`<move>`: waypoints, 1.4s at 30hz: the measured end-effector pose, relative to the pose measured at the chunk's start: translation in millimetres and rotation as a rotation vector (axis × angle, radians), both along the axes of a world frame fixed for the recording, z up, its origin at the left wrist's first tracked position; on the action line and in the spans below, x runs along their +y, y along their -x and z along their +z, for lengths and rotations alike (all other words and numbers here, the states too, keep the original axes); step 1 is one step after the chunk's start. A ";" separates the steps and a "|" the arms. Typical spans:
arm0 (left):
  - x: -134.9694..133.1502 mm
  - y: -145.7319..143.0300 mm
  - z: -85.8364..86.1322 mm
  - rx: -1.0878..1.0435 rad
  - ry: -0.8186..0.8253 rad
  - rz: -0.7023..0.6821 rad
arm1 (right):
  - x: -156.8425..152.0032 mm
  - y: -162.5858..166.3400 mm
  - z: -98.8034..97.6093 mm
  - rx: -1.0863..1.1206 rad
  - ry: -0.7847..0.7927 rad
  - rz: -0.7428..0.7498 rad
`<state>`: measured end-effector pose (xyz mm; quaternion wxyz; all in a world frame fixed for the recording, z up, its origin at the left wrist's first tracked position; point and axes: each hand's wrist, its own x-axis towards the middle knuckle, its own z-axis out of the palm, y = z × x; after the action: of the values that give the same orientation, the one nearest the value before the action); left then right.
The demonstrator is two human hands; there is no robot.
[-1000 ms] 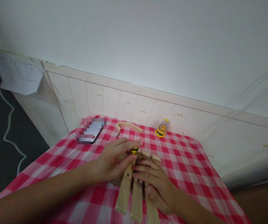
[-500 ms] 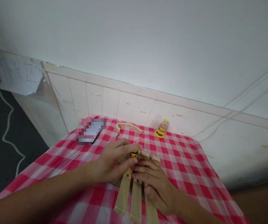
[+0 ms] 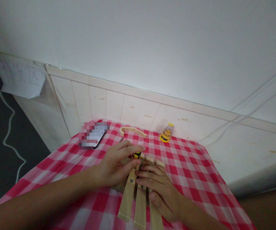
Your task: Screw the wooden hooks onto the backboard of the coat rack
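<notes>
A wooden slatted piece [image 3: 140,201] of three pale strips lies on the red-and-white checked tablecloth [image 3: 190,166]. My left hand [image 3: 115,164] grips a small screwdriver with a yellow-and-black handle [image 3: 137,155], held at the far end of the slats. My right hand [image 3: 159,188] lies flat across the slats and presses them down, fingertips close to the screwdriver's tip. The tip itself is hidden between my fingers.
A curved wooden part [image 3: 132,130] and a small dark bit lie behind my hands. A yellow screwdriver-bit holder [image 3: 166,132] stands near the wall panelling. A phone [image 3: 94,135] rests at the table's far left corner. A white cable [image 3: 8,121] hangs at left.
Almost nothing moved. My left hand shifted very slightly around the screwdriver handle while the right hand stayed pressed on the slats.
</notes>
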<state>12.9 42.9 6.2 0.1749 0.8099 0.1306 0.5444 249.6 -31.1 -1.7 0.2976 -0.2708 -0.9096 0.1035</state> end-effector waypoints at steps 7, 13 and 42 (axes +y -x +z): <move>-0.1 -0.1 -0.3 -0.008 -0.017 0.029 | 0.6 2.5 2.0 0.031 -0.022 0.014; -2.1 -0.2 2.4 0.000 -0.024 0.059 | -0.3 0.3 3.2 0.007 0.020 0.006; -2.6 0.3 1.3 0.051 -0.042 0.031 | 0.8 2.1 2.2 0.009 -0.027 0.005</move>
<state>12.6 40.3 7.5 0.1462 0.8248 0.1362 0.5290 247.5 -30.3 0.5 0.3052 -0.2640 -0.9102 0.0931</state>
